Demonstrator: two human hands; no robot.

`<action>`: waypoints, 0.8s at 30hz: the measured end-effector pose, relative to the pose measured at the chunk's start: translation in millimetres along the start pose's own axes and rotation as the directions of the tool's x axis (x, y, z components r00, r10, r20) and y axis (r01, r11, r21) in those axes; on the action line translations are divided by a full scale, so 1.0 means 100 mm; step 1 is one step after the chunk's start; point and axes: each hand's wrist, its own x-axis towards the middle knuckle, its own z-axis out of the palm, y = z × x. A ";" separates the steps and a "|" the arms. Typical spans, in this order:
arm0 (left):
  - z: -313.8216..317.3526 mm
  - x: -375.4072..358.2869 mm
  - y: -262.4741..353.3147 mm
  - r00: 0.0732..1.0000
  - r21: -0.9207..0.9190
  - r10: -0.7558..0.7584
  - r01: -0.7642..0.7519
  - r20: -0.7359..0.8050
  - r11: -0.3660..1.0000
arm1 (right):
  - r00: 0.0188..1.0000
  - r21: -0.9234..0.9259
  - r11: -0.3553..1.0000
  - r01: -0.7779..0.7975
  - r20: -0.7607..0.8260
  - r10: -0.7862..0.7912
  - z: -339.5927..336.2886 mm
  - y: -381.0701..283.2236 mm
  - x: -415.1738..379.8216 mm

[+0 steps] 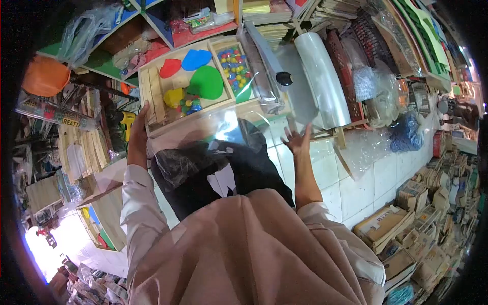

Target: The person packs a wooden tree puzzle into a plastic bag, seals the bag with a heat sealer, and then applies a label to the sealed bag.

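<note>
A shallow wooden box with compartments lies in front of me, inside a clear plastic sheet that reaches over my dark-clothed lap. It holds a green disc, a red piece, a blue piece, a yellow piece, wooden strips and small coloured beads. My left hand grips the box's left side through or beside the plastic. To the right of the box, my right hand is raised with spread fingers, holding nothing. Beside the box stands a long grey sealer arm with a black knob.
A large roll of clear film lies right of the sealer arm. Shelves with coloured compartments stand behind. A yellow drill is at the left. Stacked cardboard boxes fill the right, beside white floor tiles.
</note>
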 end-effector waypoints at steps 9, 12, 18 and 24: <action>0.53 -0.05 -0.40 1.000 0.032 0.016 -0.016 0.007 0.999 | 0.963 0.043 0.962 0.270 -0.009 -0.270 -0.14 -0.70 -0.16; 0.66 0.07 -0.56 1.000 0.001 -0.005 0.005 0.029 1.000 | 0.968 -0.018 0.967 0.252 0.012 -0.252 -0.04 -0.67 -0.18; 0.83 0.30 -0.86 0.999 0.014 0.035 -0.035 0.009 0.999 | 0.889 -0.279 0.867 0.412 -0.086 -0.449 -0.78 -0.74 0.25; 0.90 0.54 -1.08 0.993 -0.074 0.068 -0.061 0.099 0.995 | 0.242 -0.907 -0.029 0.419 0.143 -0.960 -0.15 -0.45 -0.22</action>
